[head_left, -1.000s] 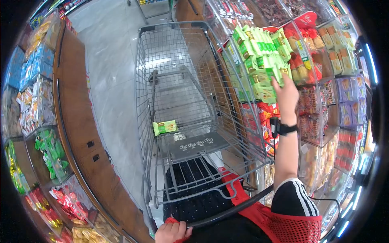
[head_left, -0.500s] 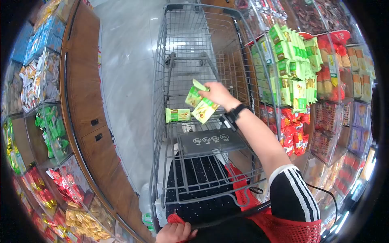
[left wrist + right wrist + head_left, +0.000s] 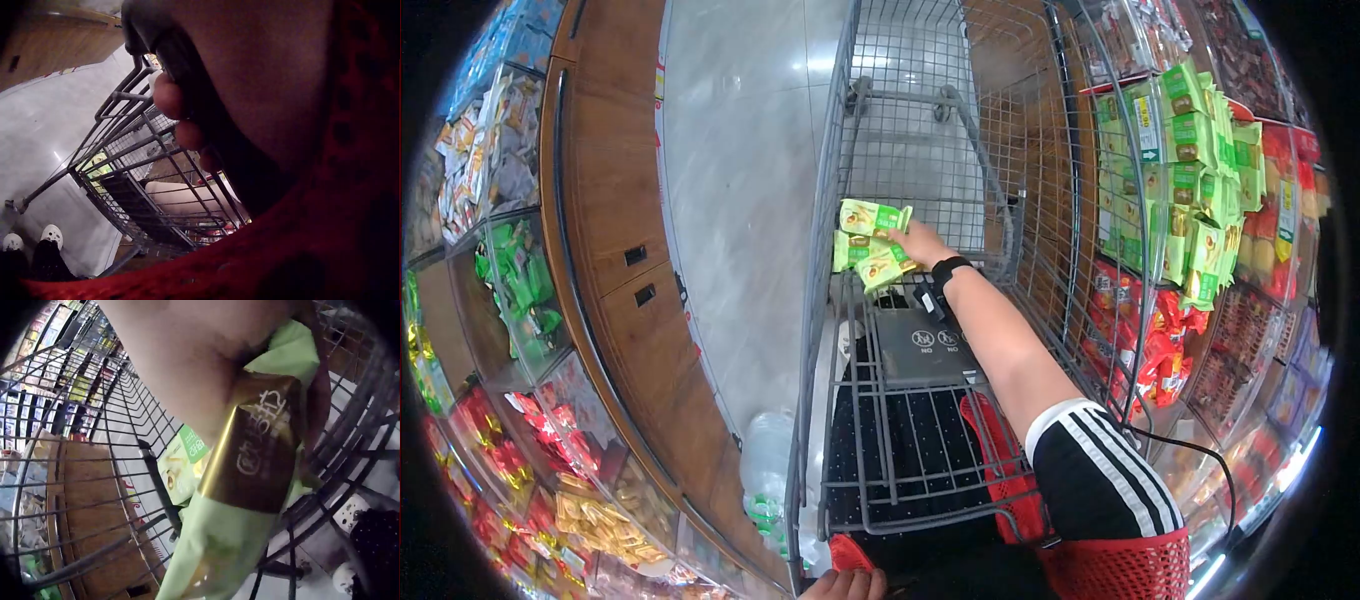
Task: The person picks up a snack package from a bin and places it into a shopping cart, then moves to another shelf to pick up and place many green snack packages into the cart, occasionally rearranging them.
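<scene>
Inside the shopping cart (image 3: 831, 190), my right hand (image 3: 920, 244) grips a green snack packet (image 3: 883, 263). In the right wrist view this packet (image 3: 250, 450) shows a shiny brown band, with fingers round its upper end. Another green packet (image 3: 872, 215) lies at the cart's left wall, by my fingertips. A third one, partly covered, is between them at the left. My left hand (image 3: 842, 586) is at the bottom edge of the head view. In the left wrist view its fingers (image 3: 170, 97) curl round the dark cart handle (image 3: 206, 106).
On the right, clear bins hold a stack of green packets (image 3: 1200, 180) above red packets (image 3: 1145, 340). Snack bins (image 3: 510, 290) and a wooden cabinet (image 3: 610, 180) line the left side. A clear plastic bottle (image 3: 768, 450) shows beside the cart, below its left wall.
My right hand has come from the green stack on the right into the cart with packets. They now lie against the packet at the cart's left. My left hand has stayed on the handle.
</scene>
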Available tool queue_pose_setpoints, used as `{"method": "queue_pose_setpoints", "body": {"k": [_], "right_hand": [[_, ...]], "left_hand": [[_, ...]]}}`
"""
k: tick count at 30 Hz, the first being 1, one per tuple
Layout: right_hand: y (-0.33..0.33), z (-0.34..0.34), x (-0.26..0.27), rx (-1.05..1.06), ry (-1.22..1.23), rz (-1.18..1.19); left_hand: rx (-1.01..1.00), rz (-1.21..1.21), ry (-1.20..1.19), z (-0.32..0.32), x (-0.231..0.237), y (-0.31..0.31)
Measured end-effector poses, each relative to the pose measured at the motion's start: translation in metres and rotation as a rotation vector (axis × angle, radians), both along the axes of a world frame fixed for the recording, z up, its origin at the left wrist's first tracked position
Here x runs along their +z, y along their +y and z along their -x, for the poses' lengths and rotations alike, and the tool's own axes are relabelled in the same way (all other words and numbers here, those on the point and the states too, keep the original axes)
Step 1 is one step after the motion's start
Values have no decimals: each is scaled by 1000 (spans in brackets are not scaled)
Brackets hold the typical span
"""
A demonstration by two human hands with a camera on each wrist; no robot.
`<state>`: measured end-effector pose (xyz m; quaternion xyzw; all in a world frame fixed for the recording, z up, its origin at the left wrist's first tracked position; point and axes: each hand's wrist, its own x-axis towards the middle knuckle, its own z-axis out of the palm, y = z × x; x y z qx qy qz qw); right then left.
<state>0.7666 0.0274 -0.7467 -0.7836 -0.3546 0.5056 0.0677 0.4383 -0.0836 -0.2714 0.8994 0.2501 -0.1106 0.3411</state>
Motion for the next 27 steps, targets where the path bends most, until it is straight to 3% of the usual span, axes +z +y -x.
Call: {"method": "queue_pose_setpoints", "body": {"k": [3,7,10,12,14,17,18,21,23,25,27], "right_hand": [[12,-12,30,-68,-200,2],[7,-43,40,-71,43,-183],[4,-36,44,95,139,-234],[-2,-14,30,102,336,-299],[-3,3,26,265,329,-250],[0,5,26,456,107,-177],[2,-2,30,447,89,-155],[25,-48,113,460,25,-94],[31,-89,182,402,110,-220],[21,-132,249,407,30,-458],[9,-169,340,304,-70,-461]], "left_hand": [[3,20,0,-1,0,-1],[-18,11,20,-7,5,6],[-22,-18,-13,-7,2,5],[-21,-35,-27,-7,0,1],[-27,-46,-13,-7,0,1],[-40,-10,-16,-9,2,6],[-3,-10,-12,-9,3,3],[26,-34,-2,-14,5,2],[31,-33,-31,-17,7,2],[17,-44,-30,-16,8,-1],[17,-40,-13,-18,12,-2]]}}
